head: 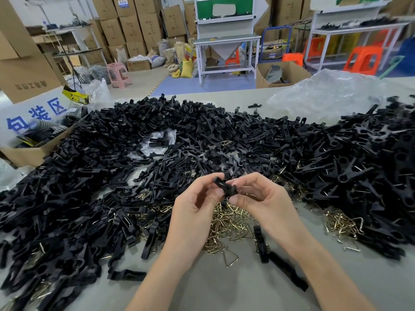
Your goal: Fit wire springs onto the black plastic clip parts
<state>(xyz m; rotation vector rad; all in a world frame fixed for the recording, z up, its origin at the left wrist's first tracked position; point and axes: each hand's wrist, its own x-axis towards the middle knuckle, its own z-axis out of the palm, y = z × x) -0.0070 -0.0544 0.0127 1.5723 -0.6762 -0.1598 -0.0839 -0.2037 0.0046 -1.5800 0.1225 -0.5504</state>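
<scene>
A black plastic clip part (225,186) is held between both hands above the table's middle. My left hand (197,205) pinches its left end with thumb and fingers curled round it. My right hand (258,196) pinches its right end from the other side. Whether a wire spring sits on this part is hidden by my fingers. Just below the hands lies a heap of brass-coloured wire springs (226,223). A huge pile of black clip parts (134,140) covers the table behind and to the left.
More black clips (370,167) lie heaped at the right, with another small bunch of springs (341,223). A cardboard box (33,151) stands at the left edge. Crumpled clear plastic (325,93) lies at the back right. Bare grey table (224,288) shows near me.
</scene>
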